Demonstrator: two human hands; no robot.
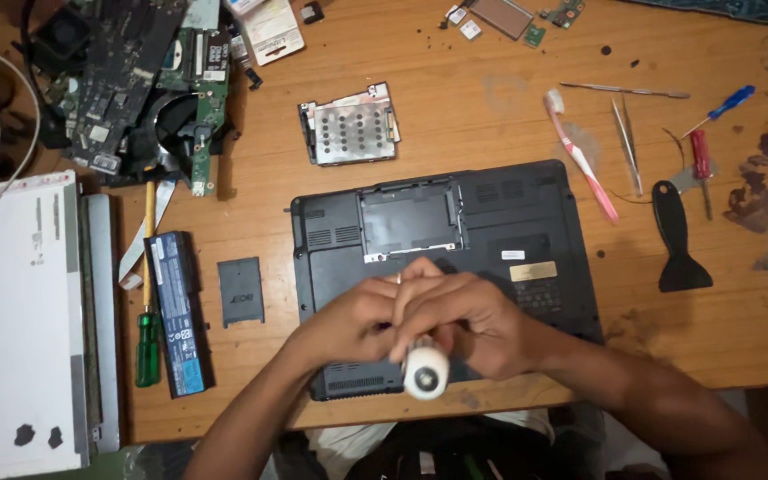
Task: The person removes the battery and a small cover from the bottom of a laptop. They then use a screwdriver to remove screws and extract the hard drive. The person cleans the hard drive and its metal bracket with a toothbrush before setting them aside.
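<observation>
We clamped both our left hand (353,320) and right hand (473,324) around the white-handled screwdriver (425,369), steadying it upright over the upturned laptop (491,222).

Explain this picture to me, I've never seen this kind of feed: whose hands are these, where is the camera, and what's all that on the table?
The one camera sits on the person's head and looks straight down, so both bare hands are their own. The left hand and right hand meet around a white-handled screwdriver, held upright over a black laptop lying bottom-up on the wooden table; its tip is hidden.

Left of the laptop lie a small black cover, a battery pack and a green-handled screwdriver. Above sits a metal drive caddy, with circuit boards at top left. On the right are a toothbrush, tweezers and a black scraper.
</observation>
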